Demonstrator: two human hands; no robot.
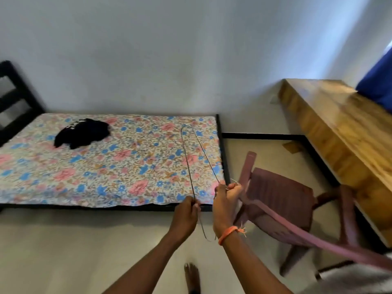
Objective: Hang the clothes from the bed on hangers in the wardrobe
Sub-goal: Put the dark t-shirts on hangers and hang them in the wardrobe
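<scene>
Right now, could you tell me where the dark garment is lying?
In the head view, the dark garment lies crumpled on the floral bed, toward its far left end near the black headboard, well away from both hands and the wire hanger.

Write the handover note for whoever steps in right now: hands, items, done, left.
Left hand: shut on the wire hanger, gripping one side.
Right hand: shut on the same hanger near its hook end.
Dark garment: lying crumpled on the bed, not yet on a hanger.
Wardrobe: out of view.
Done: hanger in hand.
Left: hang the garment, carry it to the wardrobe.
</scene>
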